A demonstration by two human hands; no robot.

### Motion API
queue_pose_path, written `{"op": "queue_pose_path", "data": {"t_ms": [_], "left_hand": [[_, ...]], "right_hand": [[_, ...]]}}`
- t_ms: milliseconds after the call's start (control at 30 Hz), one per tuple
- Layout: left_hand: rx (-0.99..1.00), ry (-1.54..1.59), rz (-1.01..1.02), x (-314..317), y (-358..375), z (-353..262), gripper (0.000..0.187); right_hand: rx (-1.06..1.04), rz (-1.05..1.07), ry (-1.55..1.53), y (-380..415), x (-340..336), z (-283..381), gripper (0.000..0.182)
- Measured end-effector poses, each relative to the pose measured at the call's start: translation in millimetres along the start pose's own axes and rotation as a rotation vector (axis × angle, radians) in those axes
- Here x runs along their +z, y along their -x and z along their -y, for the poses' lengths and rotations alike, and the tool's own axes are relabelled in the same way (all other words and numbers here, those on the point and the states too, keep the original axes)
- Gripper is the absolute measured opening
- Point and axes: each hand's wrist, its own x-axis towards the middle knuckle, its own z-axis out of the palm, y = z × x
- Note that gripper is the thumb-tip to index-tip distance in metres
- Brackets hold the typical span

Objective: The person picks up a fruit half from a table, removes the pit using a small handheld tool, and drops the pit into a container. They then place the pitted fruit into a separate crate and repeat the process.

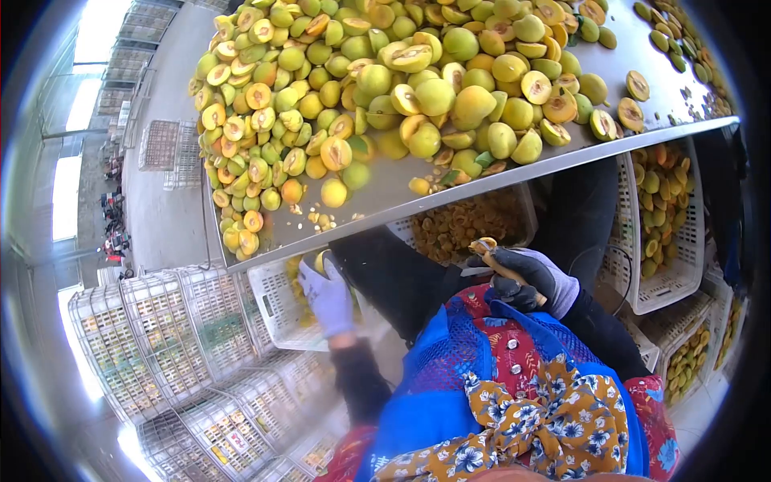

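My left hand [328,299], in a lavender glove with dark fingertips, is closed around a yellow-green peach half [322,262] that shows at its fingers. It is over a white crate [273,309] with yellow fruit inside, just below the table edge. My right hand [534,279], in a dark-palmed glove, is wrapped round a wooden-handled tool [507,269] in front of my chest. The tool's tip points up and left, with an orange-brown bit on it. Many yellow-green peaches [434,96], whole and halved with stones showing, are heaped on the metal table [385,189].
A crate of brown-orange pieces [470,225] stands under the table between my legs. To the right are stacked white crates [683,277] with peach halves. Several wire-framed crates [173,329] fill the left side. Small bits lie near the table's raised edge.
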Motion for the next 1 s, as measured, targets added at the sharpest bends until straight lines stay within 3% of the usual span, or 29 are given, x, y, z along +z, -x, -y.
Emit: {"op": "queue_pose_path", "data": {"t_ms": [67, 133, 200, 267, 367, 467, 600, 767, 933, 1000], "left_hand": [[0.080, -0.489, -0.183, -14.7, -16.9, 1.2, 0.046], [-0.041, -0.065, -0.004, -22.0, -54.9, -22.3, 0.054], [0.173, -0.142, 0.044, 8.8, -89.0, -36.1, 0.056], [0.214, -0.083, 0.205, 53.4, -115.9, -40.8, 0.059], [0.280, -0.082, 0.258, 49.2, -131.5, -50.7, 0.057], [-0.105, 1.128, 0.648, 12.0, -96.3, -61.4, 0.050], [-0.372, 1.971, 1.136, -6.8, -32.0, -95.4, 0.044], [-0.073, 1.695, 0.838, -11.2, 29.9, -146.3, 0.040], [0.522, 1.087, 0.534, -14.2, 35.1, -147.6, 0.040], [0.614, 0.977, 0.467, -20.4, 34.6, -150.4, 0.042]], "right_hand": [[0.098, 0.191, -0.139, -7.4, -12.7, 0.6, 0.038], [0.131, 0.200, -0.087, -15.6, -16.3, 0.8, 0.037], [0.073, 0.104, 0.091, -13.9, -1.6, 0.8, 0.038], [-0.036, 0.014, 0.344, -7.1, 15.4, 1.3, 0.038], [-0.155, 0.022, 0.670, 3.9, 27.8, 7.0, 0.036], [-0.461, -0.119, 0.996, -8.5, 23.3, -6.1, 0.032], [-0.881, -0.208, 1.618, -8.6, 47.3, -5.6, 0.021], [-0.929, -0.243, 1.792, -11.4, 60.4, -4.1, 0.029], [-0.886, -0.299, 1.805, -10.7, 56.4, -10.4, 0.031], [-0.879, -0.302, 1.832, -10.4, 55.4, -11.6, 0.032]]}}
